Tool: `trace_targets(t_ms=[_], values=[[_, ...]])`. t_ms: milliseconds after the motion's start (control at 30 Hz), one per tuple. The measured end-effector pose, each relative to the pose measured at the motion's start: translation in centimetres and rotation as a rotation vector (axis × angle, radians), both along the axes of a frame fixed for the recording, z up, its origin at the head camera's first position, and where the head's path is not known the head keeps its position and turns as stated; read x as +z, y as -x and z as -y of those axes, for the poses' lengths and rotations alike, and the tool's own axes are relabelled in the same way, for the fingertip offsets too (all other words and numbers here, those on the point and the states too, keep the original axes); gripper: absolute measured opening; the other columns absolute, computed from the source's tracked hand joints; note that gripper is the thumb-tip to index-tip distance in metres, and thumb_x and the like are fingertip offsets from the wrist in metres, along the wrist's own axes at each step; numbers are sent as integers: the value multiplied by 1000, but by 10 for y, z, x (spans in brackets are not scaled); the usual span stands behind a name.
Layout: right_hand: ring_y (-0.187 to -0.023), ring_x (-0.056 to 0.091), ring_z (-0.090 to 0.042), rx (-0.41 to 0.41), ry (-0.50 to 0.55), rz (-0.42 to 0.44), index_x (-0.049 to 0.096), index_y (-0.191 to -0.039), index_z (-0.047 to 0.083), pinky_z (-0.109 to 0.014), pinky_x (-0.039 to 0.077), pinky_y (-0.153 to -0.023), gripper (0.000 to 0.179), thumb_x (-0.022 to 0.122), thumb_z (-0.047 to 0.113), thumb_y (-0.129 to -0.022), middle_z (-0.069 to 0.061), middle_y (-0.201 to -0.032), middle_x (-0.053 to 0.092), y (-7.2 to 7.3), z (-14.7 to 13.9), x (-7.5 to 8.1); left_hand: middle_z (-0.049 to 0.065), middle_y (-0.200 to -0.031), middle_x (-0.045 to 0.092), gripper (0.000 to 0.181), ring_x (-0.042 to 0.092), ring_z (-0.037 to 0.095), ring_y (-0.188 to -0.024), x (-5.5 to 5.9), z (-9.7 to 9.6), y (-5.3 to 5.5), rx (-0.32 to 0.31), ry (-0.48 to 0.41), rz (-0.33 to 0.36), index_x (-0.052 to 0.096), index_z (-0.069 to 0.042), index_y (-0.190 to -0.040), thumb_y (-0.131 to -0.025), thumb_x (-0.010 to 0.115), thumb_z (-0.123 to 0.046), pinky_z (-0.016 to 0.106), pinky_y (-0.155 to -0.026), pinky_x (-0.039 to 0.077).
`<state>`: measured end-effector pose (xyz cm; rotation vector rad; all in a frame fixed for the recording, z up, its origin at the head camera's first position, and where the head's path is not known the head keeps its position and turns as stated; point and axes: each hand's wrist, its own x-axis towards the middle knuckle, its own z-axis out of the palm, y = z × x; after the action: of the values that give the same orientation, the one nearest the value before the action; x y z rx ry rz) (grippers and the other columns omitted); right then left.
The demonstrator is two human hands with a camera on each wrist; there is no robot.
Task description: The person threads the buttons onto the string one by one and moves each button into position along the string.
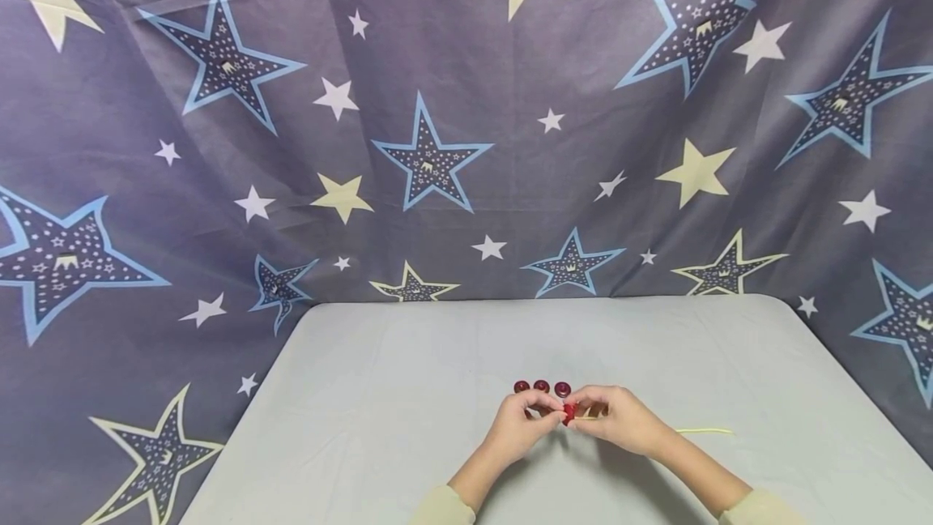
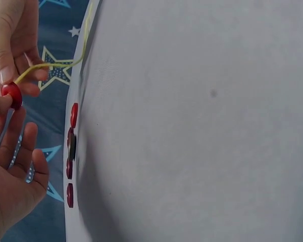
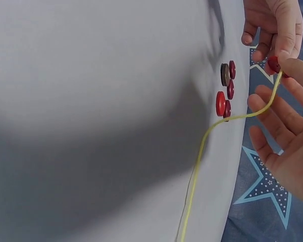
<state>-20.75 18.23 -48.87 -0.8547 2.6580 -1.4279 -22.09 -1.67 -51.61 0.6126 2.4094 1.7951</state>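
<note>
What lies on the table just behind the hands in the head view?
Three dark red discs show. The left hand and right hand hide whatever lies directly behind them.

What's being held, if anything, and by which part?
A red button, pinched near its rim by both the left hand and right hand.

The left hand [image 1: 516, 426] and right hand [image 1: 621, 421] pinch close together.

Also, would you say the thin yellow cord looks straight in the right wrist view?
No, the thin yellow cord bends visibly below the round red disc.
</note>
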Motion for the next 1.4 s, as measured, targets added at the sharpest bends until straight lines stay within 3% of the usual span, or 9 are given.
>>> trace_targets(t_ms=[167,333,767,1033,1400], values=[[-76,61,-9,-16,-55,-19,69,-97,16,-28,46,-64,18,72,24,-81,3,-93,70,0,0,0,9,-82,71,9,56,-4,-71,0,0,0,-23,5,-19,70,-8,-86,-81,70,-15,17,-66,46],[-77,62,-17,-16,-78,-22,68,-93,18,-27,45,-63,14,72,24,-81,3,-93,70,0,-1,1,12,-81,70,9,55,-2,-67,0,0,0,-34,2,5,69,-6,-85,-81,71,-14,16,-62,47],[-78,60,-15,-24,-104,-14,67,-92,14,-26,46,-64,15,72,23,-81,0,-93,69,-1,-6,4,9,-80,69,9,55,-1,-68,3,5,-1,-44,58,-4,68,-7,-84,-81,71,-15,16,-63,46],[-76,58,-11,-36,-128,16,67,-91,11,-22,45,-63,19,73,25,-80,0,-91,68,-1,-11,2,0,-78,69,6,54,-5,-69,4,7,0,-48,132,-27,69,-8,-84,-83,69,-14,16,-67,47],[-74,58,-11,-25,-131,-5,67,-93,9,-24,47,-63,21,72,24,-80,0,-89,67,0,-19,2,-1,-78,67,5,53,-4,-69,1,9,1,-58,123,6,68,-8,-84,-83,68,-13,16,-67,47]])
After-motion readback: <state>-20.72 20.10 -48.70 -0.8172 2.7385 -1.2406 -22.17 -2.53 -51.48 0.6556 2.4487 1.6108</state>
